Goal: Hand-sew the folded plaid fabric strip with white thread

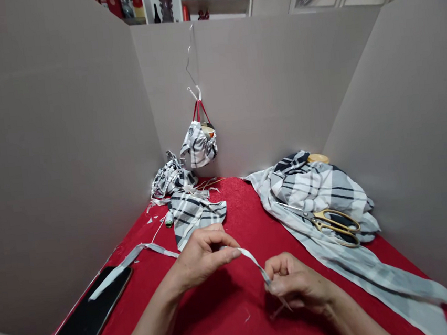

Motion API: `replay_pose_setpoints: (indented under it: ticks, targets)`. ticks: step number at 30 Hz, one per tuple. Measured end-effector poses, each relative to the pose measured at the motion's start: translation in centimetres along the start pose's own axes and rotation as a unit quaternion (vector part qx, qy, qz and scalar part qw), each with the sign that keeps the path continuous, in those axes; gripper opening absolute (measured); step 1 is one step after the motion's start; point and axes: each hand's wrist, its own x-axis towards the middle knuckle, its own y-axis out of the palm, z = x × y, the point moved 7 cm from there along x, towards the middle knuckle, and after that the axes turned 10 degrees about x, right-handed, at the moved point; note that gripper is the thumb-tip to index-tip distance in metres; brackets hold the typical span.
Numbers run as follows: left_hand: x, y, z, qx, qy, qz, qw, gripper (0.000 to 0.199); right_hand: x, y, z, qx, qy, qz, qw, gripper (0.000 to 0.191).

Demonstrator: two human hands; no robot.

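A narrow fabric strip (251,257), pale grey and white, runs between my two hands above the red cloth. My left hand (208,253) pinches it between thumb and fingers. Its long tail (136,250) trails left behind that hand and lies across a black phone (91,312). Lower and to the right, my right hand (294,284) grips the strip near its other end, where loose threads (284,304) hang below the fingers. Between the hands the strip bows slightly and looks folded narrow.
Gold-handled scissors (331,223) lie on a heap of checked fabric (316,185) at right. Checked pieces (196,212), scraps (173,177) and a small thread spool (169,219) sit at left. A checked pouch (200,146) hangs from a hook on the back panel (271,89). Panels enclose the red-covered table (243,207).
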Motion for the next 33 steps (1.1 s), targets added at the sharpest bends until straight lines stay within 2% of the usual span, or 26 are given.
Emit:
replay_pose_setpoints:
  ticks: [3,6,9,11,13,14,15,16,18,20,22,23,25,29,33]
  targets:
    - [-0.1,-0.3,0.3,-0.004,0.005,-0.015,1.000,0.011,0.0,-0.2,0.1,-0.002,0.005,-0.013,1.000,0.024]
    - [-0.4,-0.7,0.8,-0.016,0.005,-0.038,0.999,0.010,-0.1,0.1,0.1,-0.042,0.024,0.006,0.999,0.025]
    - [-0.6,-1.1,1.3,-0.027,0.007,-0.058,0.998,0.010,-0.3,0.0,0.5,-0.076,0.022,-0.003,0.997,0.027]
    - [-0.7,-1.3,1.3,-0.033,0.008,-0.064,0.997,0.011,-0.3,-0.5,1.0,-0.110,-0.006,-0.032,0.993,0.025]
    - [-0.7,-1.4,1.3,-0.033,0.007,-0.067,0.997,0.012,-0.3,-1.0,1.9,-0.177,-0.075,-0.078,0.978,0.023]
    - [-0.7,-1.4,1.3,-0.031,0.006,-0.067,0.997,0.012,-0.4,-1.4,2.7,-0.225,-0.130,-0.116,0.959,0.021]
    - [-0.7,-1.4,1.3,-0.027,0.005,-0.066,0.997,0.013,-0.8,-1.7,3.6,-0.279,-0.197,-0.162,0.926,0.020]
    - [-0.7,-1.4,1.3,-0.020,0.002,-0.063,0.998,0.013,-1.3,-1.9,4.5,-0.335,-0.267,-0.208,0.879,0.018]
    - [-0.6,-1.1,1.4,-0.003,-0.011,-0.052,0.999,0.015,-2.9,-1.4,5.9,-0.435,-0.399,-0.279,0.758,0.016]
    - [-0.5,-0.7,1.7,-0.005,-0.034,-0.035,0.999,0.017,-4.4,-0.4,6.4,-0.504,-0.493,-0.300,0.642,0.015]
    - [-0.5,-0.1,2.3,-0.043,-0.064,-0.008,0.997,0.019,-5.5,0.8,6.4,-0.552,-0.545,-0.296,0.557,0.017]
    - [-0.6,0.2,2.6,-0.069,-0.080,0.004,0.994,0.021,-5.9,1.3,6.4,-0.572,-0.557,-0.293,0.526,0.019]
    - [-0.7,0.8,3.1,-0.104,-0.103,0.027,0.989,0.023,-6.5,2.3,6.3,-0.606,-0.572,-0.280,0.476,0.024]
    - [-0.8,0.9,3.2,-0.101,-0.098,0.030,0.990,0.024,-7.6,3.7,6.1,-0.657,-0.582,-0.253,0.407,0.032]
    - [-1.0,0.6,2.6,-0.150,-0.085,0.017,0.985,0.021,-8.4,4.4,6.2,-0.683,-0.584,-0.242,0.366,0.033]
